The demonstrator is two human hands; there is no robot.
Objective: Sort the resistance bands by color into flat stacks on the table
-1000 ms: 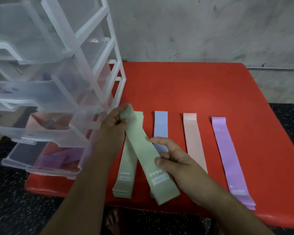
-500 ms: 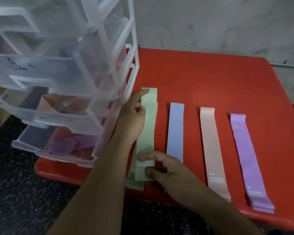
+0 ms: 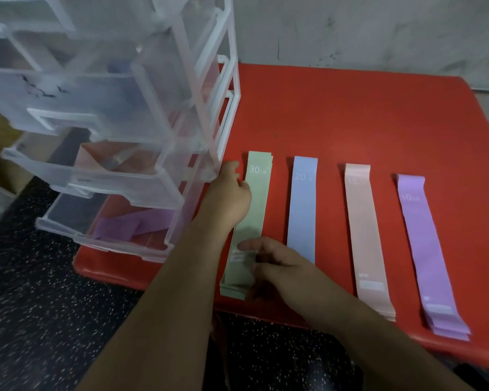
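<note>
A: Step in hand?
B: Judged to be the squaring of the top green band (image 3: 259, 198), marked 30 LB, on the green stack (image 3: 232, 290). The left hand (image 3: 227, 201) is at the far end, its fingers (image 3: 233, 169) curled against the band's left edge. Whether that edge is pinched cannot be told.
A: Right hand (image 3: 288, 269)?
B: Blurred. Its fingers are bent over the label end, with the forefinger (image 3: 246, 245) laid across the top. Press or pinch cannot be told.
A: How is it done well?
B: The far end should be pinned by the left fingers. The near end should be swung by the right fingers until the lower layers, seen fanning out just below them, are covered. The band should then be smoothed flat, unstretched.
A: Hazards?
B: The blue stack (image 3: 302, 207) lies just right of the right fingers and could be nudged. The clear drawer unit (image 3: 124, 122) stands just left of the left fingers, so little room is left there. Purple bands (image 3: 133, 224) are seen in its lowest drawer, so more sorting is judged due.
</note>
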